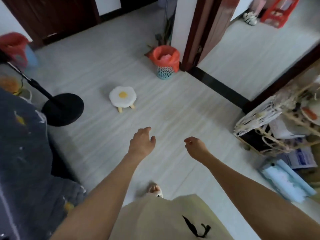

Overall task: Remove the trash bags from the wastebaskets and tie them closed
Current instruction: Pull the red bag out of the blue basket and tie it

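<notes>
A small teal mesh wastebasket stands on the floor by the door frame, far ahead of me. An orange-red trash bag lines it, folded over the rim, with pale trash inside. A second red-lined blue basket sits blurred at the far left. My left hand and my right hand hang out in front of me over the bare floor, well short of either basket. Both hold nothing, with fingers loosely curled.
A fried-egg stool stands between me and the teal basket. A black round stand base with a pole is at left, beside a dark bed cover. A cluttered wicker shelf and blue rolls fill the right. An open doorway lies beyond a dark threshold.
</notes>
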`<action>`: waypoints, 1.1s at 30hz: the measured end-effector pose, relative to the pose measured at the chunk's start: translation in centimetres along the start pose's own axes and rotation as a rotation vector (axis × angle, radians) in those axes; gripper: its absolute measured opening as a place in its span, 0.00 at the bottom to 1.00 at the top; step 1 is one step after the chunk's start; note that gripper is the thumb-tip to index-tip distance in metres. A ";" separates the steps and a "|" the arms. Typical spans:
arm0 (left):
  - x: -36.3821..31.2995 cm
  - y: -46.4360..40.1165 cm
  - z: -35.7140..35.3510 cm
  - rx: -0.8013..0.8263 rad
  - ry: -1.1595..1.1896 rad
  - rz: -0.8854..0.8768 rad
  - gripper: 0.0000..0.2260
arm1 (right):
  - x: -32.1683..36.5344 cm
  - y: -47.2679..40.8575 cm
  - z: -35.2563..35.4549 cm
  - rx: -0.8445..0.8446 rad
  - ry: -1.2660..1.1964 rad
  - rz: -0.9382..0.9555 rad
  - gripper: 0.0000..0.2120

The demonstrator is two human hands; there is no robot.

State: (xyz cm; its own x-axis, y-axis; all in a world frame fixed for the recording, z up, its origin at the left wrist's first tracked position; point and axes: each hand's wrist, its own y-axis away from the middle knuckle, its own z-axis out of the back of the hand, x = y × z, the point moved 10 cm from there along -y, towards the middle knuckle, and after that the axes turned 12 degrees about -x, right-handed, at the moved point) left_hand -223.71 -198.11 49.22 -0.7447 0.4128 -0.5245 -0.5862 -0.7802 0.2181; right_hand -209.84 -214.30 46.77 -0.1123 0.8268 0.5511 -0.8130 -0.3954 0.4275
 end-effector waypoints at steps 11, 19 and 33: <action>-0.7 -32.4 5.3 0.044 0.018 0.020 0.22 | 20.2 -27.7 -3.4 0.052 -0.086 -0.024 0.15; -2.7 -59.8 12.6 0.064 -0.044 0.027 0.21 | 35.6 -50.4 -4.8 0.083 -0.065 -0.081 0.14; -9.4 -92.0 15.5 0.196 -0.133 -0.191 0.21 | 49.9 -73.6 -1.8 -0.090 -0.208 -0.224 0.16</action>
State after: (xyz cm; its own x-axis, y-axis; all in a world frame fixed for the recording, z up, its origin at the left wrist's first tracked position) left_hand -167.75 -122.88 46.85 -0.6430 0.6111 -0.4616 -0.7602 -0.5824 0.2878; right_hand -156.62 -143.21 41.53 0.1869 0.7863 0.5888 -0.8524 -0.1682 0.4952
